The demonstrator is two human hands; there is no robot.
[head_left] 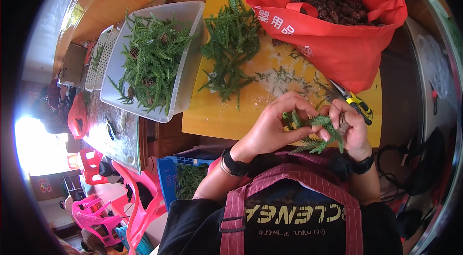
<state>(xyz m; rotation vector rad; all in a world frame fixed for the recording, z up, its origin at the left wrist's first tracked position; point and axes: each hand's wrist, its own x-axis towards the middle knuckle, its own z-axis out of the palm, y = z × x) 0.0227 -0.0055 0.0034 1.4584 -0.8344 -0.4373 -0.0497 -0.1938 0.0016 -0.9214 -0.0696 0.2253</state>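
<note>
The green sprig [316, 148] is between the person's two hands, raised in front of the chest over the near edge of the yellow desk [226, 122]. At the far left, a red bag [77, 117] sits beside a second, dark shiny desk, on which a pair of dark-handled pliers [111, 130] lies. Nearer, a translucent plastic bin [186, 62] is heaped with green sprays [156, 52] with a few brown cones among them; below it stands a blue crate [167, 178], also holding greenery. Just right of the bin, a loose pile of green branches [231, 45] lies on the yellow desk, and small clippings [289, 80] and whitish crumbs are scattered beside it. The left hand [277, 122], with a dark band at its wrist, has its thumb and forefinger pinching the sprig. The right hand [357, 132], also wearing a dark wristband, curls its fingers around the sprig's other side and a brownish lump [343, 125], partly hidden, too unclear to identify. Beyond it rests a second pair of pliers [362, 110] with yellow-and-black handles, just beside a large red tote [342, 52] filled with dark brown cones [333, 4].
</note>
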